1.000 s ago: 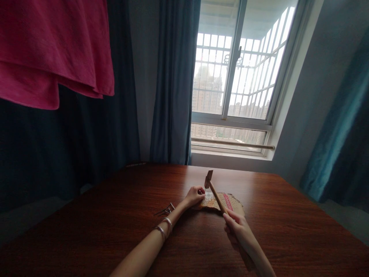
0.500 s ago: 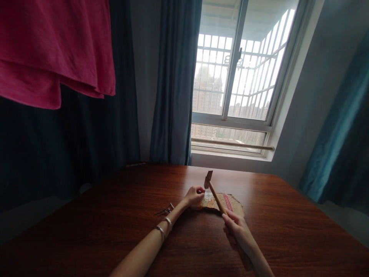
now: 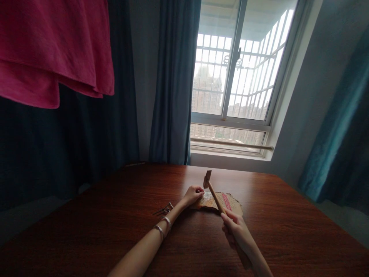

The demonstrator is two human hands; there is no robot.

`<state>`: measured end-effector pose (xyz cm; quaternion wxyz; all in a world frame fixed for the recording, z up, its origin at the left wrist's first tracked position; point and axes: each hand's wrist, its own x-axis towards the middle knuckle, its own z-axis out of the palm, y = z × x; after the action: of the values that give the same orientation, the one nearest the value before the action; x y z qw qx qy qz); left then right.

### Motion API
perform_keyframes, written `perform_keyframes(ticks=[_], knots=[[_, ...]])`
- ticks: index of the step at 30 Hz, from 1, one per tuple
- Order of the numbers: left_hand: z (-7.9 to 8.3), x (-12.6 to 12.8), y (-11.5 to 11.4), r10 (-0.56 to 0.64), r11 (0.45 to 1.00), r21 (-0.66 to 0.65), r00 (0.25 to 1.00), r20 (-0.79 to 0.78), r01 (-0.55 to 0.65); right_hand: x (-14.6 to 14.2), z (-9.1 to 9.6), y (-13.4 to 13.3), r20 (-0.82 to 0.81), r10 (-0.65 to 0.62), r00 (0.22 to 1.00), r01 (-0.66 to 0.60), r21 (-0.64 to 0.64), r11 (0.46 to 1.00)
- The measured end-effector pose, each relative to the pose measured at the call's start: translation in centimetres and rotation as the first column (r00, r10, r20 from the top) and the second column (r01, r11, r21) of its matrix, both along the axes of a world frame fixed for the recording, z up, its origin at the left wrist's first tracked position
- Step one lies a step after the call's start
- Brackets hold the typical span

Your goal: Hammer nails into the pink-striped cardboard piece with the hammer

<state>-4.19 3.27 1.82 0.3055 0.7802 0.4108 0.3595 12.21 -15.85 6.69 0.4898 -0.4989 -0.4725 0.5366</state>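
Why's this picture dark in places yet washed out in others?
Head view: the bright window likely backlights the scene, paling the buildings and putting a sheen on the table; head view: the far-left curtain sinks into shadow; head view: detail at the left fingers is too small to read.

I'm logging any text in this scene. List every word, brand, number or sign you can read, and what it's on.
No readable text anywhere.
Patterned board: pink band and small marks, too small to tell whether any are lettering.
Hammer: no legible mark.
Pale streak at the table's far-left edge: too blurred to read.
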Motion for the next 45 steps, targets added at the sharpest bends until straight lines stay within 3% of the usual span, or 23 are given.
perform_keyframes(ticks=[6, 30, 45], knots=[[0.1, 0.2, -0.2, 0.035, 0.999, -0.001, 0.999, -0.002, -0.035, -0.2, 0.1, -0.1, -0.006, 0.002, 1.000, -0.002, -0.004, 1.000], [-1.4, 0.0, 1.1, -0.020, 0.997, 0.080, 1.000, -0.008, 0.021, -0.1, 0.0, -0.1, 0.029, 0.010, 1.000, -0.010, -0.006, 1.000], [-1.3, 0.1, 0.9, -0.030, 0.995, 0.095, 0.999, -0.012, 0.031, -0.1, 0.1, -0.2, 0.018, 0.011, 1.000, -0.011, -0.002, 1.000]])
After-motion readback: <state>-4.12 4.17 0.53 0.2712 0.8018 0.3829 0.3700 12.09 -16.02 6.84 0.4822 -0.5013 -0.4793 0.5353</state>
